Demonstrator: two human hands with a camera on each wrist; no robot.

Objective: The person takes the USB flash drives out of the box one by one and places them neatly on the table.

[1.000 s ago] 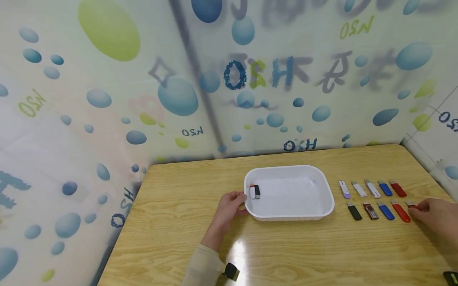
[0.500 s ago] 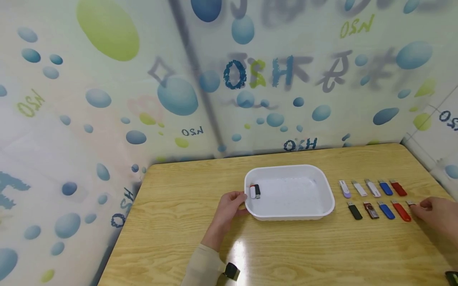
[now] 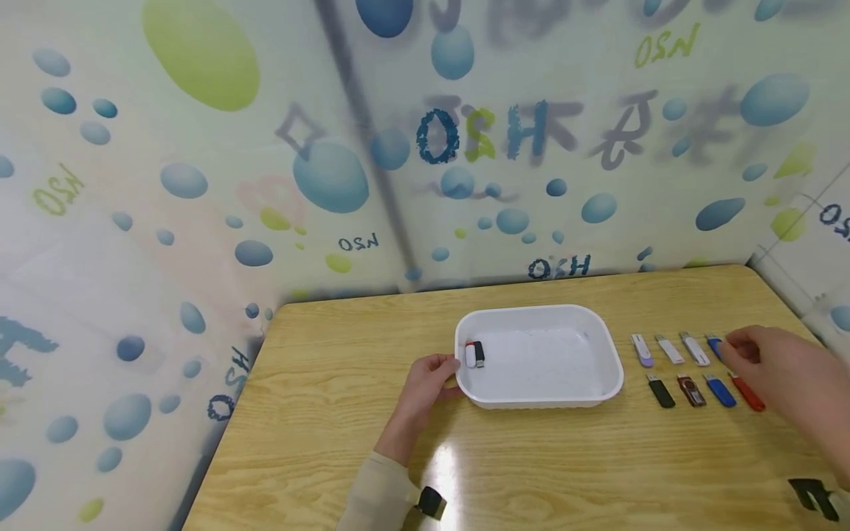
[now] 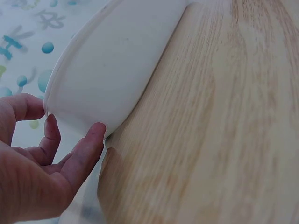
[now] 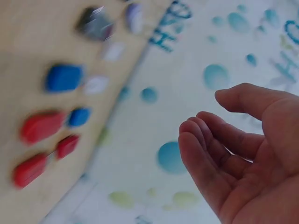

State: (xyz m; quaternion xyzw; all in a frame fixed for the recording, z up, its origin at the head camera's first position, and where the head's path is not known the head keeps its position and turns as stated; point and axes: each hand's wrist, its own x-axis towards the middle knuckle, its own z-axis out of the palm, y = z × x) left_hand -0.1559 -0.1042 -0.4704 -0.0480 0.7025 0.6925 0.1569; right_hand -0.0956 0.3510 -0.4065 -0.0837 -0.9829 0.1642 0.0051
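Observation:
At its left end, a white plastic tray [image 3: 531,398] is gripped by my left hand [image 3: 425,387], thumb at the rim and fingers against the outer wall. Inside the tray lie a white USB stick [image 3: 470,356] and a black one [image 3: 479,354]. My right hand [image 3: 780,365] hovers over the right ends of two rows of USB sticks, its fingers loosely bent with nothing between them. In the right wrist view a red USB stick [image 5: 30,170] lies at the near row's end, beside another red stick [image 5: 43,127]; the far row ends in a dark red stick [image 5: 67,145].
Right of the tray, the rows include a purple-white stick [image 3: 642,350], white sticks [image 3: 669,349], blue sticks [image 3: 720,391], a black stick [image 3: 660,391] and a brown-red stick [image 3: 691,391]. A patterned wall covering [image 3: 505,221] stands behind the wooden table [image 3: 319,413].
My right hand has let go of the red USB stick at the near row's end, then lifted and moved left and away from me. My left hand keeps its hold on the tray.

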